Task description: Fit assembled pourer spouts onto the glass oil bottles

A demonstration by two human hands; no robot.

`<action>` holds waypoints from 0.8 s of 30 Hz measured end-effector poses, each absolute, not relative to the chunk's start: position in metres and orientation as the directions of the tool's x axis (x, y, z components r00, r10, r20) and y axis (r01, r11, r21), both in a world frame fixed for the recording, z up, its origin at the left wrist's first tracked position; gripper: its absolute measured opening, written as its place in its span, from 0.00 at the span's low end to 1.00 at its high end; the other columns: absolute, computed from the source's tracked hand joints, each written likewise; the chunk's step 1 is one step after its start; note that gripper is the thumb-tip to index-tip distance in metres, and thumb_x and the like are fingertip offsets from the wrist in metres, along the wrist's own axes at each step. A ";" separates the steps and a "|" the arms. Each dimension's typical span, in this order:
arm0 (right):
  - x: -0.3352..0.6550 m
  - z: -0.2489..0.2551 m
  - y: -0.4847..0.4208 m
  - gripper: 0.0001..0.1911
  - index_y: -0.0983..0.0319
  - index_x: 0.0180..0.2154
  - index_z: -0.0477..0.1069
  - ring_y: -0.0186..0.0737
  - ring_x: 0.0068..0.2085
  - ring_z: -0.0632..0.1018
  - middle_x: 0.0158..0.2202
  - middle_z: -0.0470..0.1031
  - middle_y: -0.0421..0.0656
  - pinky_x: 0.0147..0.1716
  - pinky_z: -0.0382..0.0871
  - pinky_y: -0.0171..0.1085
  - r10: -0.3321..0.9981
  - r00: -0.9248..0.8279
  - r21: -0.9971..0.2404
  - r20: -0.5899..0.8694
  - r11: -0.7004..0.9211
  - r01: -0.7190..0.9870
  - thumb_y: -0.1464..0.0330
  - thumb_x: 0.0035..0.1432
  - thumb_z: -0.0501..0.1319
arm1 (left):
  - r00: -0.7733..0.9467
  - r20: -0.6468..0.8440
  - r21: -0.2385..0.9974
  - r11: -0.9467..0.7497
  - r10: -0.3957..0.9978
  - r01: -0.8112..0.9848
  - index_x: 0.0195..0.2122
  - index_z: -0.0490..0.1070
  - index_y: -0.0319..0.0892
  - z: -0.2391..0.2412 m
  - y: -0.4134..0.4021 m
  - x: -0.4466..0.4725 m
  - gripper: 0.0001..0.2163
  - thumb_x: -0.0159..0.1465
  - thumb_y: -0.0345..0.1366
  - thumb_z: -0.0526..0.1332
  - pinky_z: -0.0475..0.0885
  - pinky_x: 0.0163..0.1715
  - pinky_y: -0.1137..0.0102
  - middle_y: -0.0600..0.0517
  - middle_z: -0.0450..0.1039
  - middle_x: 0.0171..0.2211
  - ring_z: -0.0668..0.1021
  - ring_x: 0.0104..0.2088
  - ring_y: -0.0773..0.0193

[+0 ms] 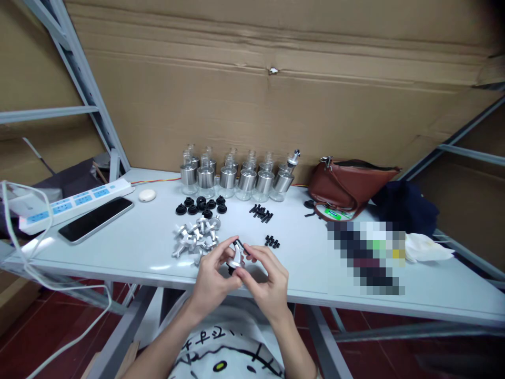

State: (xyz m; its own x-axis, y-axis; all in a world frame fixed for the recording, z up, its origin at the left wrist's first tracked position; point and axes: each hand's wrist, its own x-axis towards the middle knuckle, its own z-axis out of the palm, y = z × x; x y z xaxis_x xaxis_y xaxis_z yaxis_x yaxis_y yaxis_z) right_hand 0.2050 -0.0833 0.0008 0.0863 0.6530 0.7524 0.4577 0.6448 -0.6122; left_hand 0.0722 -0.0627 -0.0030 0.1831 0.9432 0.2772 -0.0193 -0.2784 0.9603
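You are holding a silver pour-spout fitting [235, 258] between both hands, nearer to you than the group of steel-banded glass bottles [248, 181] and well apart from it. Your left hand [211, 273] is closed on the fitting from one side, fingertips near its upper end. Your right hand [270, 276] closes on it from the other, thumb at the round base and fingers at a slim black lever [242, 246] along the top. Something black also shows under the base, but your fingers hide most of it.

The step in hand looks like seating or lining up that lever on the fitting; whether it is fixed yet, you cannot tell from here. As I judge it, the next move calls for a steady left-hand hold on the body while your right fingertips align and press the lever, without twisting the base.

In front of the bottles lie black ribbed stoppers [206, 213], with loose silver fittings [196, 239] nearer you. In front of the bottles' right half are thin black levers [261, 212], and nearer you again, small black caps [272, 241]. All rest on the surface [158, 263]. At the bottles' right end, one carries a silver spout [293, 159] in its neck, a handy pattern to check yours against.
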 end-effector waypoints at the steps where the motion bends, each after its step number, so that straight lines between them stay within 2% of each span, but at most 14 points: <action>1: 0.206 0.001 -0.084 0.17 0.60 0.46 0.74 0.38 0.33 0.76 0.34 0.76 0.44 0.32 0.74 0.37 0.664 0.078 -0.623 0.744 0.646 0.441 0.71 0.53 0.67 | 0.176 0.279 0.960 -0.279 0.944 -0.022 0.51 0.70 0.39 -0.003 -0.063 0.072 0.26 0.47 0.27 0.60 0.71 0.36 0.74 0.56 0.65 0.29 0.71 0.30 0.70; 5: 0.208 0.002 -0.084 0.14 0.60 0.43 0.76 0.37 0.29 0.75 0.30 0.75 0.42 0.29 0.73 0.36 0.697 0.082 -0.669 0.712 0.638 0.382 0.70 0.53 0.67 | 0.161 0.312 0.949 -0.314 0.936 -0.013 0.49 0.70 0.39 -0.004 -0.064 0.072 0.25 0.47 0.26 0.59 0.71 0.34 0.74 0.57 0.65 0.28 0.70 0.28 0.70; 10: 0.208 0.000 -0.085 0.08 0.61 0.39 0.78 0.36 0.27 0.76 0.29 0.77 0.43 0.26 0.73 0.35 0.657 0.090 -0.634 0.749 0.669 0.387 0.71 0.54 0.66 | 0.174 0.341 0.938 -0.346 0.924 -0.005 0.48 0.71 0.40 -0.004 -0.064 0.071 0.25 0.46 0.23 0.58 0.70 0.32 0.76 0.57 0.65 0.27 0.69 0.27 0.71; 14: 0.206 -0.001 -0.085 0.10 0.60 0.40 0.77 0.36 0.27 0.75 0.29 0.76 0.42 0.27 0.73 0.35 0.644 0.097 -0.623 0.759 0.675 0.394 0.72 0.53 0.66 | 0.173 0.345 0.936 -0.352 0.922 0.009 0.48 0.71 0.40 -0.005 -0.065 0.072 0.25 0.47 0.24 0.59 0.70 0.32 0.76 0.58 0.65 0.27 0.69 0.27 0.71; 17: 0.205 -0.002 -0.084 0.12 0.60 0.42 0.76 0.36 0.29 0.76 0.30 0.76 0.42 0.29 0.73 0.35 0.647 0.104 -0.626 0.755 0.665 0.407 0.74 0.54 0.65 | 0.131 0.362 0.928 -0.369 0.923 0.038 0.51 0.68 0.41 -0.006 -0.066 0.074 0.25 0.49 0.24 0.59 0.71 0.37 0.74 0.56 0.68 0.30 0.72 0.31 0.70; 20: 0.204 -0.003 -0.085 0.12 0.60 0.43 0.75 0.37 0.31 0.77 0.31 0.77 0.43 0.32 0.74 0.36 0.639 0.140 -0.626 0.756 0.644 0.440 0.74 0.55 0.64 | 0.093 0.372 0.928 -0.373 0.924 -0.006 0.54 0.62 0.43 -0.010 -0.067 0.077 0.26 0.53 0.27 0.61 0.72 0.43 0.70 0.53 0.71 0.37 0.76 0.38 0.66; 24: 0.202 -0.002 -0.085 0.16 0.60 0.45 0.73 0.40 0.33 0.77 0.34 0.77 0.43 0.33 0.75 0.38 0.674 0.183 -0.661 0.716 0.571 0.487 0.70 0.52 0.67 | 0.097 0.418 0.908 -0.412 0.903 -0.075 0.45 0.64 0.44 -0.015 -0.066 0.079 0.16 0.55 0.29 0.64 0.74 0.46 0.67 0.48 0.70 0.45 0.76 0.46 0.62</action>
State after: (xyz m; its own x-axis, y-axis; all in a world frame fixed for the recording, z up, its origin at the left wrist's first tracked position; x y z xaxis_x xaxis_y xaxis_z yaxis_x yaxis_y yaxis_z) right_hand 0.2019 -0.0846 -0.0020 0.1833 0.6735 0.7160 0.4866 0.5707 -0.6614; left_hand 0.0793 -0.0665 -0.0146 0.0972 0.9031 0.4182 -0.0747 -0.4124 0.9079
